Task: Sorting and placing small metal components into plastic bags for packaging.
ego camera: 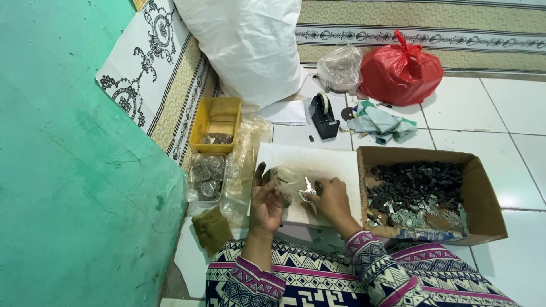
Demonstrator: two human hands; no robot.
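Wall (68, 170) left: teal-green. Floor (512, 113): white tiles. Far mat (421, 17): beige, white band with black floral scrollwork. Sack (250, 45) white. Tied bag (401, 71) red. Tape dispenser (324, 119) black. Cloth (380, 124) pale green. Tray (216, 122) yellow. Cardboard box (483, 193) brown; parts (418, 185) inside black, some silver. Board (318, 165) white. Sleeves (369, 261): navy, white and magenta geometric zigzag.

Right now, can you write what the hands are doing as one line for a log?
left hand: holds clear plastic bag | right hand: pinches small metal piece at bag | cardboard box of parts: beside right hand
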